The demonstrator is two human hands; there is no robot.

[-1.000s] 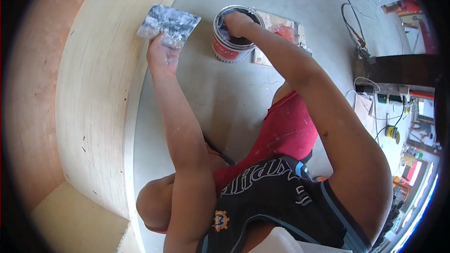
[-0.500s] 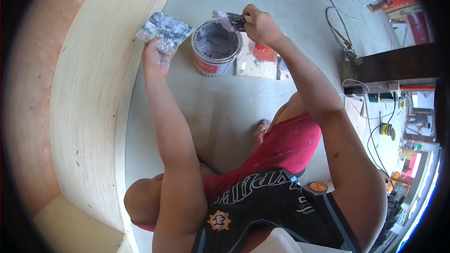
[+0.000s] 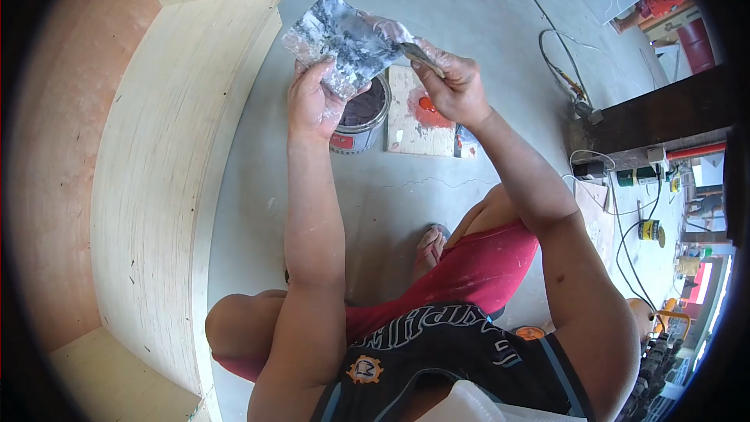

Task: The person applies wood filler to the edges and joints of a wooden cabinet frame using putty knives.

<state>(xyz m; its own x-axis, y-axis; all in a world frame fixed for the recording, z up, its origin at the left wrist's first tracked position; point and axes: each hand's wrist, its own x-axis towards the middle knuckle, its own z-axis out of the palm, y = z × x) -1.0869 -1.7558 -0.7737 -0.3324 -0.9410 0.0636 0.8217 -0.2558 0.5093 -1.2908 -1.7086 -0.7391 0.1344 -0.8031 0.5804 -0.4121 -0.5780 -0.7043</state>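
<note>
Since the earlier frame, the right hand point(image 3: 455, 86) and its spreader point(image 3: 420, 56) have left the tin's far side for the smeared plate point(image 3: 344, 43), itself now shifted rightward. Right fingers: closed, pinching the spreader. Left hand point(image 3: 315, 104): thumb on the plate's near face, fingers curled behind, gripping its lower edge. Plate is held tilted in the air; spreader lies at its right corner beside a lump of paste point(image 3: 393, 29), contact unclear. Judged: plate light, thin, fairly stiff, slick where coated; best held by the lower edge. Paste likely soft, sticky, apt to slide off. Below, the tin point(image 3: 355, 142) stands on the floor just beside the left edge of a red-stained board point(image 3: 402, 129); plate and left hand overlap its mouth from here. Left: wooden panel point(image 3: 156, 148), limiting swing that way. Far right: cable point(image 3: 558, 62), well clear.
</note>
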